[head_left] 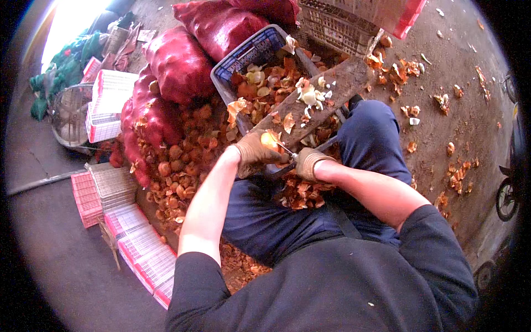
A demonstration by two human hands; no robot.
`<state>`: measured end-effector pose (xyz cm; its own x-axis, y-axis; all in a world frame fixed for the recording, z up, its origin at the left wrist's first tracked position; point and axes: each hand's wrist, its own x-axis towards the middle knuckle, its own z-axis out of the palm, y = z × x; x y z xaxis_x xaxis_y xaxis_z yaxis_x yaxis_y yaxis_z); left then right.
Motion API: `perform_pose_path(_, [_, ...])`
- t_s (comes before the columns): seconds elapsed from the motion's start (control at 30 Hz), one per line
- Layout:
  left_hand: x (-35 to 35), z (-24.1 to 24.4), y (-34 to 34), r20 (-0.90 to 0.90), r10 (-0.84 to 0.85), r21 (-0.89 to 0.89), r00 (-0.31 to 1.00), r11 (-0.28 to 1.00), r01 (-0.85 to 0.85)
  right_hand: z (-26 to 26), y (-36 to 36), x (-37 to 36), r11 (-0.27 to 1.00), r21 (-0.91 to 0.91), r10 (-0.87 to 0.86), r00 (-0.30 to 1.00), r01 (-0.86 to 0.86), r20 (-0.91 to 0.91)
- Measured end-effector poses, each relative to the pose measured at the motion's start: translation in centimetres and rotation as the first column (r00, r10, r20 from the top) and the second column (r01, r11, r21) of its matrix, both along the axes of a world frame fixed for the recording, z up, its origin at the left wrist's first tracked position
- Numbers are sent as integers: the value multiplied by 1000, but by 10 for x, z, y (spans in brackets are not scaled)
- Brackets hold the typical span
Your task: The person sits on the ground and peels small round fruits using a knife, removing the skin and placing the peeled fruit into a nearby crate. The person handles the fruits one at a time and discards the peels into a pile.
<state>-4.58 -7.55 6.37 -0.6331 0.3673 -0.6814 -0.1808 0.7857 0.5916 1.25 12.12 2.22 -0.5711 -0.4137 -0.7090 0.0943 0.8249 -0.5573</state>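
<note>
My gloved left hand (258, 149) is closed around an onion (270, 140) with brown, shiny skin. In my gloved right hand (311, 162) is a knife (286, 149), its blade reaching left to the onion; whether it cuts into the skin is too small to tell. Both hands are just above the near end of a wooden board (348, 81), which lies slantwise over a blue plastic crate (220, 81). Pale onion trimmings (311, 94) and bits of skin lie on the board. Inside the crate are loose onion skins and peelings (265, 81).
Loose onions (176, 168) spread on my left beside red mesh sacks (178, 66). Stacked red and white plastic baskets (143, 249) stand farther left, near a large fan (71, 116). Another crate (336, 29) is beyond the board. Peelings (458, 174) litter the floor at right.
</note>
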Motion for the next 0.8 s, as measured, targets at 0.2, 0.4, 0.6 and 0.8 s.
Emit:
perform_pose_path(0.2, [84, -10, 51, -673, -94, -510, 734, 778, -368, -3, -3, 6, 995, -6, 95, 994, -96, -60])
perform_pose_path(0.4, [61, -29, 23, -569, -82, -563, 818, 764, -315, 17, -9, -1, 996, -92, 2, 996, -10, -91])
perform_pose_path(0.6, [17, -13, -11, -384, 15, -175, 923, 981, -89, 16, -13, 0, 985, -165, -72, 995, 59, -72])
perform_pose_path(0.8, [12, -34, -18, -397, -60, -103, 916, 994, 21, -5, -18, 4, 991, -71, -110, 994, 109, -4])
